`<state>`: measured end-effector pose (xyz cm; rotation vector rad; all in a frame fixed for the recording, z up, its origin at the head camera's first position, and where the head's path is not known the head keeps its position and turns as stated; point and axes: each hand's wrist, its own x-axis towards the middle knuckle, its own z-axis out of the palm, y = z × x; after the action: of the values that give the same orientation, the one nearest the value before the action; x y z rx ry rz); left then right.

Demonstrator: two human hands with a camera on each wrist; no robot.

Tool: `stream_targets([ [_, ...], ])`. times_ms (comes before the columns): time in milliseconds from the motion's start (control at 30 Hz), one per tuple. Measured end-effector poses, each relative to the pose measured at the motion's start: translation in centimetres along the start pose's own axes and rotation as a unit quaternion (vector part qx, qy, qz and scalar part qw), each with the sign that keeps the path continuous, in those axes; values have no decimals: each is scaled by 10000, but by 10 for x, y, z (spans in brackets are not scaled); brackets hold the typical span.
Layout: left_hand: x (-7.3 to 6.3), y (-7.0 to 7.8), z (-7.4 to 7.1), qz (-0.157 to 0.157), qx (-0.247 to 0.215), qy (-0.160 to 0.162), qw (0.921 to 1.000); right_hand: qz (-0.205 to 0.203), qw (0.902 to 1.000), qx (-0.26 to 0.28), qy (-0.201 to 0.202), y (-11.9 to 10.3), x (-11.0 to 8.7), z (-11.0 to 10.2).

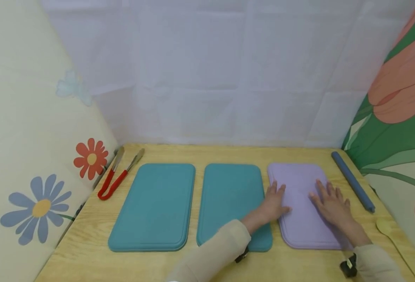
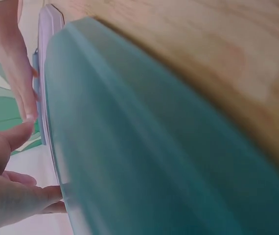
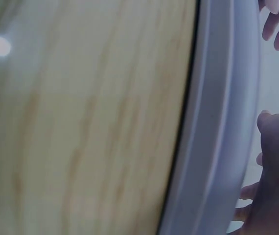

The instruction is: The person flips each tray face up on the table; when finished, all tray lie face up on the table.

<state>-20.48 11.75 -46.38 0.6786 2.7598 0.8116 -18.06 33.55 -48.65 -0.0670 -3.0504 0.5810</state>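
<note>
Red-handled tongs (image 1: 118,183) are lying near the bench's (image 1: 77,243) far left corner. Next, a left teal board (image 1: 152,207) and a middle teal board (image 1: 232,192) are sitting in line, seemingly finished. The left hand (image 1: 272,203), released, is lying over the left side of the purple board (image 1: 300,219), nearer the bench's right edge; aligning it seems unfinished. The right hand (image 1: 334,207), fingers spread, grasping nothing, is covering its right side. A blue rod (image 1: 353,181) is lying beyond.

Lilac board (image 1: 299,219) — rounded corners — flat on the table (image 1: 87,235).
</note>
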Motion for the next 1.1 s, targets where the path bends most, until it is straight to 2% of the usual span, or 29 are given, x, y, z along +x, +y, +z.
stream_targets([
  [133, -2, 3, -1, -119, -158, -62, 9998, 32, 10000, 40, -49, 2, -1, 1],
  [300, 2, 6, -1, -364, -136, -85, 9992, 66, 9999, 9, -90, 2, 1, 1],
  [567, 5, 7, 2, -422, 359, -246, 9982, 272, 9992, -13, -293, 2, 3, 0],
  [667, 4, 7, 5, -408, 391, -258, 9981, 357, 9989, -36, -309, 2, 2, -1],
  [933, 2, 6, 6, -489, -76, -128, 9987, 470, 9985, -20, -275, 0, 4, -5],
  [1100, 3, 6, 5, -504, -69, -123, 9986, 503, 9978, 57, -434, -3, 9, -12],
])
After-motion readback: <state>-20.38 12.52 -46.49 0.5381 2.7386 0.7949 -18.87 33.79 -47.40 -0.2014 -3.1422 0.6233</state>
